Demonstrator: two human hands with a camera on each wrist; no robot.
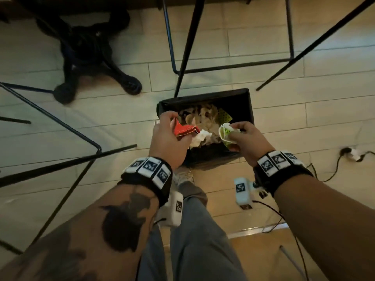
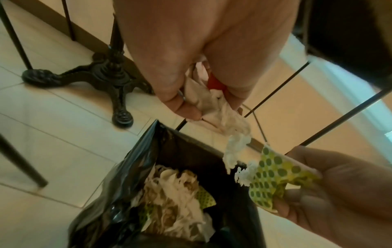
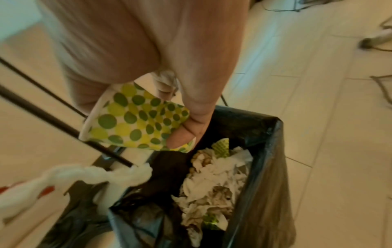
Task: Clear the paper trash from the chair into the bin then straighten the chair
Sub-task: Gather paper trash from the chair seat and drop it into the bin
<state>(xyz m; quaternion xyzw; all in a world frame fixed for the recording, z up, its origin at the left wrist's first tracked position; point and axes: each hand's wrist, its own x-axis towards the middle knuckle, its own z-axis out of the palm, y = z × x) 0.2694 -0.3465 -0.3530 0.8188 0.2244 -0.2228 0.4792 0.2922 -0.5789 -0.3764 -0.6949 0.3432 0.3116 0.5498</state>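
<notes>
Both hands hover over the black-lined bin on the floor. My left hand grips a folded red paper together with a crumpled white tissue that dangles over the opening; the tissue hangs from the fingers. My right hand pinches a crushed green-dotted paper cup, with the thumb pressed on the cup. The bin holds a heap of crumpled tissues. The chair's seat is out of view.
Thin black chair legs stand just behind the bin, more cross at the left. A black cast-iron table base sits at the far left. A power cable and plug lie on the tiles at right.
</notes>
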